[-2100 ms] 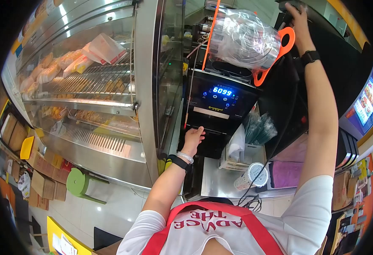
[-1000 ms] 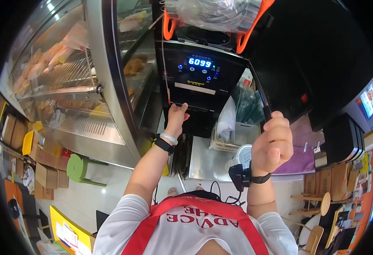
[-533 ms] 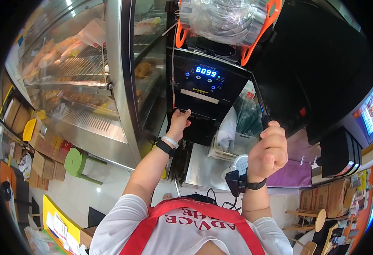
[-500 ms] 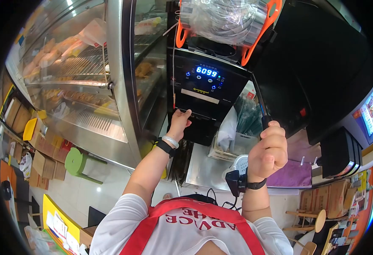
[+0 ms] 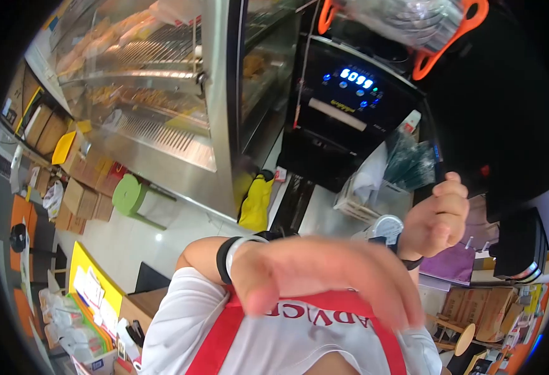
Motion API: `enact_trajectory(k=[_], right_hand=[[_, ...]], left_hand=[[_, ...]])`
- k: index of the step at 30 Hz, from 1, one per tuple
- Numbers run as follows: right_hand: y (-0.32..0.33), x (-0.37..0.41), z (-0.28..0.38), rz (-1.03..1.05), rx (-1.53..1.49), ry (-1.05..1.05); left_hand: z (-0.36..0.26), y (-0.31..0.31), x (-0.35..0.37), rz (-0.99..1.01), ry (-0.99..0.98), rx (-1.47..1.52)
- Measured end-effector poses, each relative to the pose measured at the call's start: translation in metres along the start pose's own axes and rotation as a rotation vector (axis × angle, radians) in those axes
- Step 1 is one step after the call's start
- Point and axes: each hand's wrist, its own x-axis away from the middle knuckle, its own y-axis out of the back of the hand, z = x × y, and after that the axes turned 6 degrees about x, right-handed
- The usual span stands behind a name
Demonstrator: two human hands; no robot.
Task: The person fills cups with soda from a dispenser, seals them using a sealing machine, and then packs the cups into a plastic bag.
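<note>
My left hand (image 5: 327,275) crosses in front of my chest, blurred by motion. Its fingers stretch to the right with the thumb apart, and nothing shows in it. My right hand (image 5: 440,219) is closed beside a dark panel; whatever its fingers hold is hidden. Beyond both hands stands a black machine (image 5: 324,134) with a lit display (image 5: 357,77) reading 6099. On top of it, orange-handled scissors (image 5: 446,47) lie by a plastic-wrapped bundle (image 5: 405,19). A white container (image 5: 387,228) is just left of my right hand.
A glass-fronted steel warming cabinet (image 5: 224,125) with food on racks stands to the left. A green stool (image 5: 129,195) and cardboard boxes (image 5: 90,200) are on the floor. A yellow bag (image 5: 257,203) lies beside the cabinet. A basket (image 5: 355,199) with bags sits under the machine.
My left hand has left the machine's front and swung back across my chest. My right hand stays closed near the dark panel. The view has turned, shifting the machine to the right.
</note>
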Motion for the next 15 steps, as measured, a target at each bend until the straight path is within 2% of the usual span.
enact_trajectory(k=[1,3,4,6,9,15], right_hand=[[0.001,0.0,0.0,0.01,0.007,0.003],[0.002,0.001,-0.002,0.031,0.01,-0.006],[0.002,0.001,-0.003,0.035,0.017,0.01],[0.003,0.0,-0.003,0.04,0.02,0.029],[0.005,-0.003,-0.003,0.06,0.033,0.04],[0.004,-0.002,-0.003,0.052,0.031,0.027]], left_hand=[[0.003,0.0,0.002,-0.023,0.0,0.001],[0.011,0.003,0.003,0.239,-0.178,-0.029],[0.018,0.005,0.004,0.225,-0.184,-0.028],[0.031,0.009,0.005,0.396,-0.308,-0.007],[0.039,0.0,0.002,0.339,-0.422,0.051],[0.042,0.002,0.004,0.309,-0.437,0.009]])
